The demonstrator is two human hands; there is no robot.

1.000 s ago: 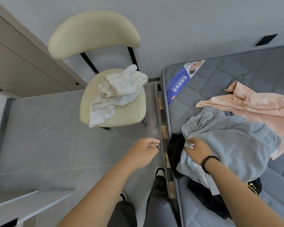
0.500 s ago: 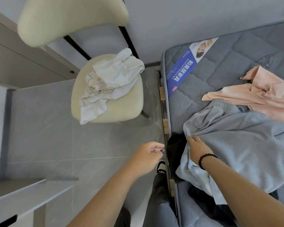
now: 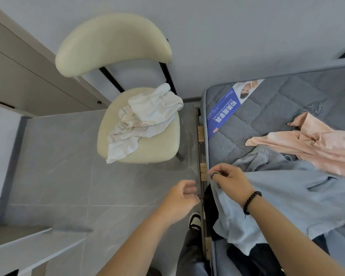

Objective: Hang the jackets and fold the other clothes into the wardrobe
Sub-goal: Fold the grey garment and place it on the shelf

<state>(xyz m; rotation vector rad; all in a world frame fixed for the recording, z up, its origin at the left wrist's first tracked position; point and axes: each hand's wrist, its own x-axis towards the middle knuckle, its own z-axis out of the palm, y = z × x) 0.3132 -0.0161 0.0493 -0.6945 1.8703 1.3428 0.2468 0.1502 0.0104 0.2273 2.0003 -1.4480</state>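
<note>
**Right hand pinches the grey-blue garment at the bed's edge**

The right hand [image 3: 230, 179], a dark bead bracelet [image 3: 251, 202] on its wrist, has its fingers curled and pinches the near edge of the grey-blue garment [image 3: 291, 198], lifting that edge at the side of the mattress [image 3: 267, 108]. The rest of this garment lies spread over the bed, partly covering a dark garment [image 3: 209, 208] underneath and touching the pink garment [image 3: 315, 144] that lies further up the mattress.

The left hand [image 3: 180, 200] hangs over the floor just beside the bed frame, fingers loosely curled with nothing in them, close to the right hand but not touching the cloth.

A crumpled white garment [image 3: 145, 118] sits on the seat of the cream chair [image 3: 159, 148], well apart from both hands.
</note>
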